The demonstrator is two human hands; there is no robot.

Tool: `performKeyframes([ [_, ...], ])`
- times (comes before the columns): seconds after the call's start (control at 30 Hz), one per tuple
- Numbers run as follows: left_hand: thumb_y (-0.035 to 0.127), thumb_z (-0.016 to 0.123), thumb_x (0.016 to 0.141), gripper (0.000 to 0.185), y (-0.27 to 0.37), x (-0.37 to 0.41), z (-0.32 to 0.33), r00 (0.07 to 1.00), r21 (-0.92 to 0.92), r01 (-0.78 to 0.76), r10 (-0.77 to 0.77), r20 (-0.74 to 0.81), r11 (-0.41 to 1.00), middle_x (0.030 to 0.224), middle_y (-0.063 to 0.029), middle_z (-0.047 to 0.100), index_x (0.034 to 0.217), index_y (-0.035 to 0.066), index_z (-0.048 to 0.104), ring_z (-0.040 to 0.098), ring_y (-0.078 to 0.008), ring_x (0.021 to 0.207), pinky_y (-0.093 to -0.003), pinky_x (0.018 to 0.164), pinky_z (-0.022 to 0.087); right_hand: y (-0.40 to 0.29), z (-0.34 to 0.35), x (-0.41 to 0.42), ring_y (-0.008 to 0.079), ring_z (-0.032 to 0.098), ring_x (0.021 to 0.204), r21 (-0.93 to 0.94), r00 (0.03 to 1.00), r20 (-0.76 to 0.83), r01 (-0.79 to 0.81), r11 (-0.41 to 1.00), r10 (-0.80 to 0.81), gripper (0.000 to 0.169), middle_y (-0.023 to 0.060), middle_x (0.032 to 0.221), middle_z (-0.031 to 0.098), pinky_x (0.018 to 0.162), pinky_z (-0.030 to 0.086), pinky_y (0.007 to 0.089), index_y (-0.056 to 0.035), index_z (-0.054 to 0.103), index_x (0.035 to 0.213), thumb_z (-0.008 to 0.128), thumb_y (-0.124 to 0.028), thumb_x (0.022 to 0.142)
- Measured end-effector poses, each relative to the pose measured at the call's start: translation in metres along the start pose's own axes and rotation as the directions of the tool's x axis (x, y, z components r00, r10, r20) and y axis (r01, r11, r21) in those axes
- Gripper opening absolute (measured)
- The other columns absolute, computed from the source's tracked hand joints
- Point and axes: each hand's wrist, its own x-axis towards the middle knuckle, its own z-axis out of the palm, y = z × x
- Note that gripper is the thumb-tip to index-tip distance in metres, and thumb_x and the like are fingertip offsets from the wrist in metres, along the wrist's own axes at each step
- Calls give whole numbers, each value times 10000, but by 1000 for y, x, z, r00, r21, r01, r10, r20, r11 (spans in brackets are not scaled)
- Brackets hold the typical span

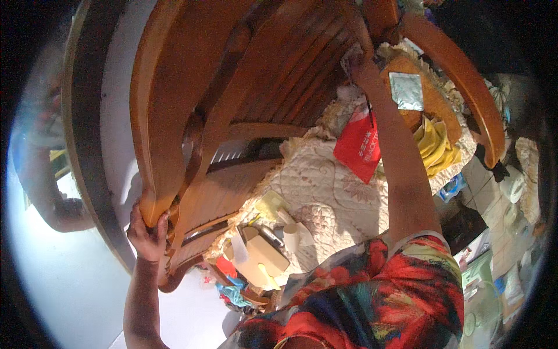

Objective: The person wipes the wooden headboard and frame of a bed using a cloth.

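My left hand (149, 233) grips the rounded end of the polished wooden top rail (150, 131) of a slatted bench back (301, 74), thumb on one side and fingers on the other. My right arm stretches far across the seat to the bench back. At its end my right hand (358, 65) is in shadow and small, beside a pale crumpled cloth (347, 61); its grip is unclear. Below that hand a red pouch (361, 146) with white writing and a dark cord is partly covered by my forearm. A quilted cream seat cover (340, 183) lies underneath.
A silver packet (406, 90) and a yellow cloth (436, 146) lie right of my arm, near a curved wooden armrest (471, 87). Nearer me are a cardboard piece (261, 257), a cardboard roll (291, 237) and a yellow sponge-like pad (271, 205). A framed mirror (74, 131) stands left.
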Motion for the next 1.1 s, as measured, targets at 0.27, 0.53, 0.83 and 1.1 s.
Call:
performKeyframes([
  [0.27,218,647,833,479,1,4,3,997,-28,-48,47,-53,998,972,-199,612,1202,-23,461,650,-299,796,-347,670,521,-53,96,-114,405,557,933,7,973,221,71,997,-70,291,230,984,588,850,431,469,-21,569,1064,435,-187,865],
  [0.53,215,652,832,503,5,6,2,1000,-54,-7,7,10,999,1019,-213,600,1220,-29,445,645,-318,847,-370,717,519,-7,144,-131,404,559,932,344,866,44,-482,806,499,265,231,982,600,864,436,472,-6,601,1009,453,-152,845],
  [0.83,211,661,825,530,-10,-5,3,999,-16,25,-24,24,1000,1048,-226,593,1234,-35,430,639,-338,880,-379,731,520,66,105,-23,304,610,800,-348,979,127,194,917,-159,193,183,904,619,672,507,401,-29,635,909,554,-106,750],
  [1.1,208,657,826,560,-8,0,3,999,-36,-34,34,0,999,1037,-222,597,1258,-37,398,643,-339,860,-378,721,521,-64,146,-158,327,572,966,-126,852,475,313,941,-219,272,196,1075,589,822,462,461,-3,623,1019,503,-123,806],
])
